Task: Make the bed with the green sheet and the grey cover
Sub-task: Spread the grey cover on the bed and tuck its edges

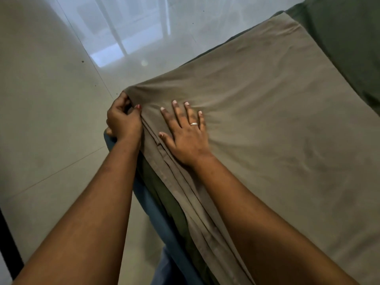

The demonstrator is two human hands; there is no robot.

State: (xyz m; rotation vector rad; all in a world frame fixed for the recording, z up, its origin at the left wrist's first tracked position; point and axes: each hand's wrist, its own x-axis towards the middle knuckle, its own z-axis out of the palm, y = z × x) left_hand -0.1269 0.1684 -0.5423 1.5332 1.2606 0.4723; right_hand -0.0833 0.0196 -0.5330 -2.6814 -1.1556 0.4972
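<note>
Obs., head view, left to right.

Far left: pale glossy tiled floor [51, 99] carrying a window reflection. Not part of the job.

Left hand [123, 122]: fingers curled tight, thumb closed against them, pinching the near corner of the grey fabric cover [267, 130] just at the corner of the bed. Judgement: the grip is there to pull the corner taut and square it over the edge.

Below that hand, a blue band [148, 200] runs along the bed side. Probably the mattress edge; cannot say for certain.

Just right of the band, the dark green sheet [162, 194] shows as a narrow strip under the cover's folded hem. It is also exposed at the far right end of the bed. So the sheet is on and the cover lies over most of it.

Right hand [185, 136]: palm down on the cover just inside the corner, fingers [176, 112] straight and spread, holding nothing. A silver ring [194, 124] sits on one finger. Creases fan out from the fingertips. Judgement: it pins the cloth so the left hand's pull tightens the corner rather than dragging the whole cover.

Right of the hands, the cover lies mostly flat with shallow wrinkles. Step in hand: dressing this corner.
</note>
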